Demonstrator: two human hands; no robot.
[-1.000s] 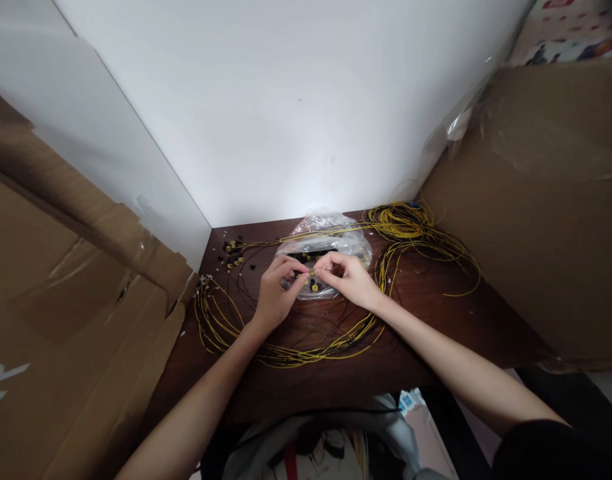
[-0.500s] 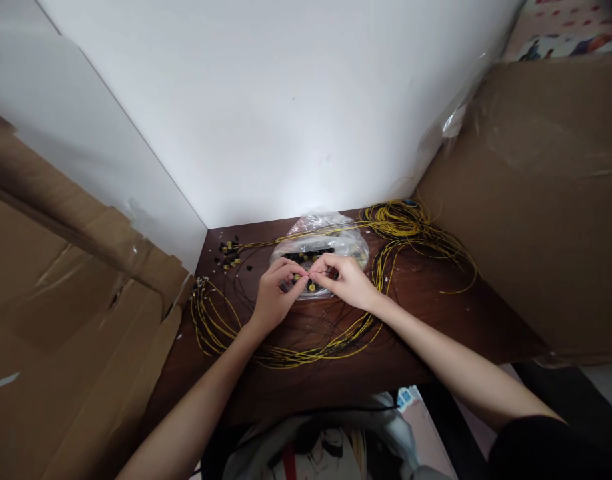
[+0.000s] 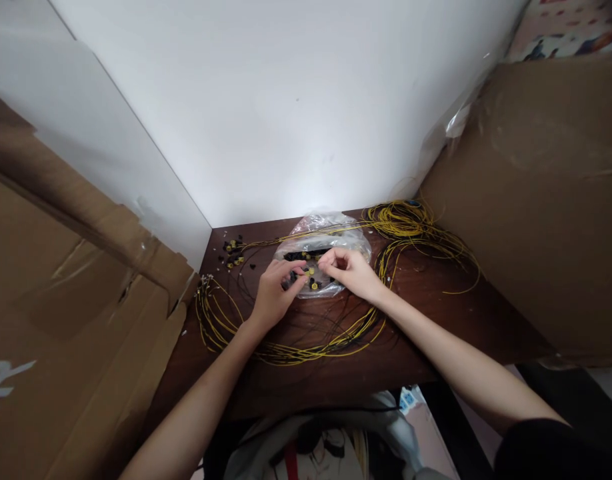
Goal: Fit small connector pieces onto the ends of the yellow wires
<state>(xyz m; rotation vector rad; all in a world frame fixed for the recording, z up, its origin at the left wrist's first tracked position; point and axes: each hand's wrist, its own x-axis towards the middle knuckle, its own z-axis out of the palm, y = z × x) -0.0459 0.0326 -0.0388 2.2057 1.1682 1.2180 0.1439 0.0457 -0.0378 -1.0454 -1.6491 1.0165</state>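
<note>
Fine fingertip work seems in hand: a small, yellow, plastic-looking piece sits by the curled fingers of the left hand, over a crinkled clear-plastic bag, the bent-fingered right hand just apart. Whether either grips anything cannot be told; precise pinching seems called for next.

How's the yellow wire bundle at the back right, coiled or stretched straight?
Mostly coiled: the bundle shows overlapping loops, with strands trailing off.
</note>
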